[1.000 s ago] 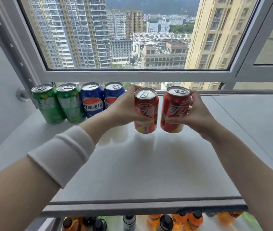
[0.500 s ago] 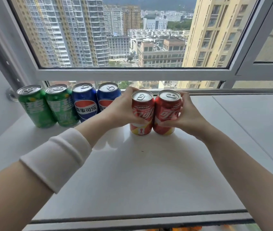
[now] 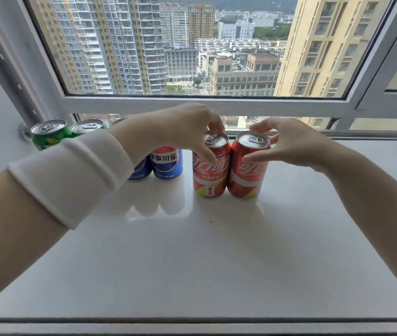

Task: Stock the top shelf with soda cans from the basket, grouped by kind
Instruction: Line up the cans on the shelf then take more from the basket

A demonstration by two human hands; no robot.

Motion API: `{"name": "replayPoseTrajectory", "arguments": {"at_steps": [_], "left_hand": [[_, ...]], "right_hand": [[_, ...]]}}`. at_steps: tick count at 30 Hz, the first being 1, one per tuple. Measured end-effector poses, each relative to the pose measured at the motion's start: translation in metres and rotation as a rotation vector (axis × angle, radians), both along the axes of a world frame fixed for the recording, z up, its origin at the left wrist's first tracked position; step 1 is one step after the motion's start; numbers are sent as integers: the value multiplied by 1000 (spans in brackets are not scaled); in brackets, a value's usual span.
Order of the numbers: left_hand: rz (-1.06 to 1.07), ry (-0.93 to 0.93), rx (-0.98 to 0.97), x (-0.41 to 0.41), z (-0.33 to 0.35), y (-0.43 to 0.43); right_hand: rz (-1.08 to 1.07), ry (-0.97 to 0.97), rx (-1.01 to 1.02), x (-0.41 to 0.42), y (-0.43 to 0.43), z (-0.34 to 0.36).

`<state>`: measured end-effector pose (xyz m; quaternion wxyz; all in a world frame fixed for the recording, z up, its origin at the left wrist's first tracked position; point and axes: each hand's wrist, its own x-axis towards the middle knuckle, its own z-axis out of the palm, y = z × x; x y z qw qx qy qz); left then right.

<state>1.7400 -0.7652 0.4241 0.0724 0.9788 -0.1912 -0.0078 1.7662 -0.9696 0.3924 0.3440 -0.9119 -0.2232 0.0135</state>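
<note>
Two red cola cans stand upright and touching on the white top shelf (image 3: 192,258), near the window. My left hand (image 3: 185,127) arches over the left red can (image 3: 209,180), thumb down its front and fingertips on the back of its rim. My right hand (image 3: 294,146) is beside the right red can (image 3: 248,178) with fingers spread, only the thumb tip against its side. Left of them stand two blue cola cans (image 3: 167,163), partly behind my left forearm. Two green soda cans (image 3: 47,134) are at the far left. The basket is out of view.
The window frame (image 3: 192,105) runs just behind the row of cans. A grey wall with a round fitting (image 3: 24,132) bounds the shelf on the left. The shelf's front edge (image 3: 192,323) crosses the bottom of the view.
Both red cans now stand on the shelf, side by side. My right hand has loosened and spread its fingers. My left hand has risen to the top of its can.
</note>
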Motion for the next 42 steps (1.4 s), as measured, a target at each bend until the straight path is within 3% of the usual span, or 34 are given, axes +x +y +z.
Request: {"name": "replayPoseTrajectory", "arguments": {"at_steps": [23, 42], "left_hand": [[60, 22, -15, 49, 6, 24], [58, -11, 4, 43, 5, 26]], "right_hand": [[-95, 262, 191, 52, 32, 9], [-113, 209, 183, 50, 44, 7]]}}
